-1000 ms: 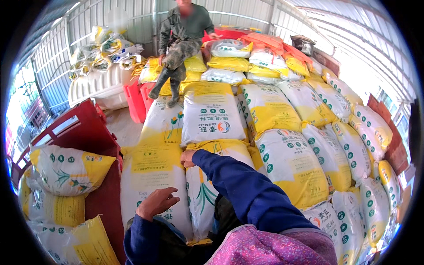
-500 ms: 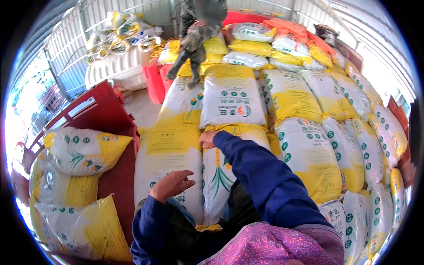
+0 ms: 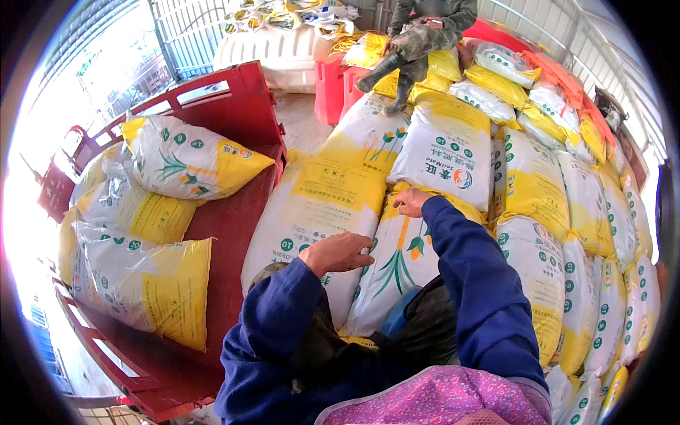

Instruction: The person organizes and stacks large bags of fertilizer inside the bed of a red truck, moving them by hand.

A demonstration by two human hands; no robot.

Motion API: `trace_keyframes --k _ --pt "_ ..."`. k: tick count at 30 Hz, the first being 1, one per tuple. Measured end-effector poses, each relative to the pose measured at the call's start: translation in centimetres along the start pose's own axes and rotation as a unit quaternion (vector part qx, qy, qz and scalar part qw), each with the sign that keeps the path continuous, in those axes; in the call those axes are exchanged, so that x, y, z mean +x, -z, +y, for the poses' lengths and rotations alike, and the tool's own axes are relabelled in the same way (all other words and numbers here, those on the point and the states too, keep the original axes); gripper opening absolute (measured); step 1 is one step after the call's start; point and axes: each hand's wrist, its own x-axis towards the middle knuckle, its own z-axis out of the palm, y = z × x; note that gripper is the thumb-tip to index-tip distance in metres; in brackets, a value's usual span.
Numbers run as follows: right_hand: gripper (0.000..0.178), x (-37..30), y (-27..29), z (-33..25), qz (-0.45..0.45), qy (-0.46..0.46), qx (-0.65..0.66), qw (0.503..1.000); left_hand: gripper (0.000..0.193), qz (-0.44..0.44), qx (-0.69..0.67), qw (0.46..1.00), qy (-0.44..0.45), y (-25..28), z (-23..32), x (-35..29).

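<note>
Beneath me lies a white and yellow fertilizer sack (image 3: 386, 287) printed with a green and orange plant. My right hand (image 3: 411, 202) is at its far yellow end, the fingers curled down on the edge. My left hand (image 3: 336, 253) hovers with fingers stretched forward, holding nothing, over the near part of a neighbouring sack (image 3: 319, 191) on the left. Another full sack (image 3: 446, 145) lies flat just beyond my right hand, its near end against the one I touch. My legs straddle the near end of the plant-printed sack.
Rows of stacked sacks (image 3: 535, 265) stretch to the right and back. On the left, several sacks (image 3: 195, 159) slump on a red metal truck bed (image 3: 234, 205) with a raised side panel (image 3: 241, 99). A person (image 3: 425, 42) in camouflage sits on sacks at the back, near red barriers (image 3: 328, 88).
My view has turned left, so the sacks sit farther right in the picture and more of the red truck bed shows. My right hand stays at the sack's far end; my left stays raised.
</note>
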Motion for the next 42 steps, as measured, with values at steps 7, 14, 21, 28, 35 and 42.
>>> trace_keyframes --k 7,14,21,28,35,42 --pt "0.033 -0.2 0.2 -0.2 -0.016 -0.016 0.002 1.0 0.041 0.035 0.004 0.999 -0.033 -0.9 -0.8 0.3" --pt "0.035 0.0 0.7 -0.6 -0.019 0.028 -0.003 0.999 0.041 0.055 0.004 0.998 -0.031 -2.1 -1.9 0.6" --pt "0.033 -0.2 0.2 -0.4 -0.005 0.052 0.006 0.999 0.034 -0.02 0.022 0.999 -0.016 -4.7 -0.1 2.3" --pt "0.035 0.2 -0.1 -0.7 -0.004 0.03 0.031 0.999 0.024 0.02 0.033 0.999 0.003 -9.1 2.3 5.1" --pt "0.032 1.2 0.5 -1.7 0.028 0.094 -0.002 0.995 0.03 0.371 -0.135 0.91 0.125 -14.6 0.5 10.9" --pt "0.034 3.2 0.6 -3.9 0.018 0.099 0.013 0.995 0.052 0.28 -0.458 0.83 0.154 -21.3 3.5 14.4"
